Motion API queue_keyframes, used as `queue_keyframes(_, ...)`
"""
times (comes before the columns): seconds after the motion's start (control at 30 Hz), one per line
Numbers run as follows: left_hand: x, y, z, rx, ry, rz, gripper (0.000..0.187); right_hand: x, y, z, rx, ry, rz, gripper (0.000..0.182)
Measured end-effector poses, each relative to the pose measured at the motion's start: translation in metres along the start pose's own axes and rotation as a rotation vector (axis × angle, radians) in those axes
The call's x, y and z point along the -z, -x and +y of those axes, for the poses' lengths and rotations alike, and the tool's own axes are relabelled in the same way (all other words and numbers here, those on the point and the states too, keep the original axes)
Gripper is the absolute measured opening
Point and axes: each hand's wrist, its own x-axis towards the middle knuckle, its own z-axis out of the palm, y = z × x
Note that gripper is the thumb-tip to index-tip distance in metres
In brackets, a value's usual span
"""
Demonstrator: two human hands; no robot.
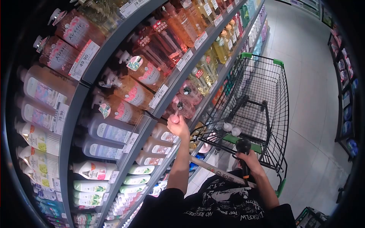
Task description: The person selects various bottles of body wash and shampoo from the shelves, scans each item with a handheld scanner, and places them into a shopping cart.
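Note:
My left hand (178, 128) reaches to a lower shelf on the left, its fingers closed around the pink pump top (175, 119) of a clear pink bottle (186, 109). Another pink bottle (191, 92) stands just behind that one. In my right hand (249, 160), near the handle (218, 173) of a shopping cart, is a black stick-like thing with a rounded head (243, 145) and an orange band low on its shaft. Its exact kind I cannot make out.
The black wire shopping cart (279, 91) with green corners stands ahead, two white rounded things (232, 129) at its near end. Tiered shelves (110, 60) of pump bottles with price tags run along the left. Pale floor tiles (304, 95) lie right, with another display (344, 79) beyond.

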Motion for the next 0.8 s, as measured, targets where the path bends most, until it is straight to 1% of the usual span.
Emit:
queue_keyframes(0.1,0.004,0.001,0.003,-0.060,0.027,-0.017,0.030,-0.001,0.002,-0.001,0.011,-0.011,0.019,0.026)
queue_keyframes(0.13,0.007,0.000,0.005,-0.073,0.049,-0.025,0.029,-0.001,0.002,-0.001,-0.002,0.030,0.015,0.024)
queue_keyframes(0.17,0.012,-0.001,0.005,-0.063,0.104,-0.056,0.030,0.001,0.001,-0.001,-0.012,0.071,0.009,0.023)
queue_keyframes(0.27,0.024,-0.005,0.007,-0.077,0.169,-0.063,0.027,0.001,0.000,0.000,0.018,0.057,-0.002,0.024)
queue_keyframes(0.33,0.040,-0.007,0.022,-0.117,0.164,-0.054,0.027,-0.001,0.002,-0.003,0.016,0.049,0.019,0.025)
queue_keyframes(0.4,0.064,-0.008,0.042,-0.087,0.315,-0.092,0.026,0.000,0.001,-0.002,-0.008,0.053,0.016,0.025)
queue_keyframes(0.47,0.082,-0.009,0.048,-0.060,0.336,-0.135,0.026,0.000,0.001,-0.003,-0.017,0.066,0.010,0.027)
queue_keyframes(0.53,0.101,-0.006,0.057,0.009,0.579,-0.217,0.032,-0.001,0.001,-0.004,-0.036,0.059,0.029,0.026)
queue_keyframes(0.57,0.110,-0.004,0.065,0.054,0.675,-0.224,0.032,0.000,-0.001,-0.002,-0.035,0.058,0.035,0.025)
queue_keyframes(0.67,0.131,-0.008,0.066,0.051,0.750,-0.215,0.033,-0.002,0.001,-0.006,-0.054,0.061,0.062,0.025)
queue_keyframes(0.7,0.137,-0.008,0.067,0.122,0.850,-0.198,0.035,-0.003,0.002,-0.007,-0.056,0.071,0.062,0.025)
queue_keyframes(0.8,0.153,-0.014,0.065,0.191,1.041,-0.257,0.042,-0.002,-0.001,-0.004,-0.024,0.060,0.031,0.027)
